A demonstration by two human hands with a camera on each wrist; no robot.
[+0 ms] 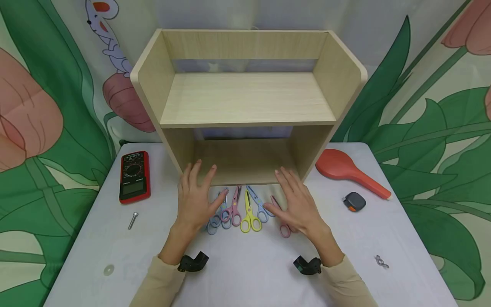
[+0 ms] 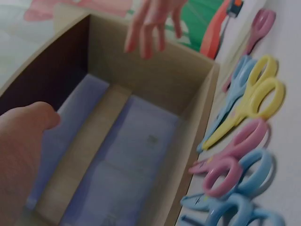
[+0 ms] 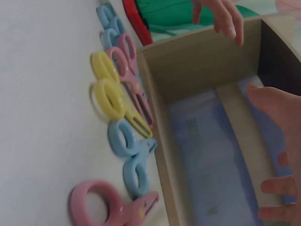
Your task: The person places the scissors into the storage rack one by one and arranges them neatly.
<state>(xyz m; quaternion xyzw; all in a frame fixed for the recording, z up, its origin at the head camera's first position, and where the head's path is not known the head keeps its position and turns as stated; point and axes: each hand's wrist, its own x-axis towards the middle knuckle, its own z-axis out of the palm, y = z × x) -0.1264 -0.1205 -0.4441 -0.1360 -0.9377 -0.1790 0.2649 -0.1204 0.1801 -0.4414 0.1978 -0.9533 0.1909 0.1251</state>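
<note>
My left hand (image 1: 193, 202), fingers spread, hovers before the lower left opening of a pale wooden shelf unit (image 1: 247, 99). Across from it, my right hand (image 1: 298, 204) is spread in front of the lower right side, palm facing inward; both hold nothing. Between and below them, several children's scissors lie in a row along the unit's front edge. Yellow scissors (image 1: 250, 216) are in the middle, with pink scissors (image 1: 233, 207) and blue scissors (image 2: 202, 201) to their left. Other blue scissors (image 1: 261, 206) and pink scissors (image 3: 135, 212) lie to the right, the pink pair partly hidden under my right hand.
On the left of the white table (image 1: 245, 273) lie a red-and-black multimeter (image 1: 133, 177), a bolt (image 1: 133, 221) and a pale disc (image 1: 109, 270). To the right are a red paddle-shaped object (image 1: 337, 165), a black tape measure (image 1: 354, 201) and a small metal piece (image 1: 381, 261).
</note>
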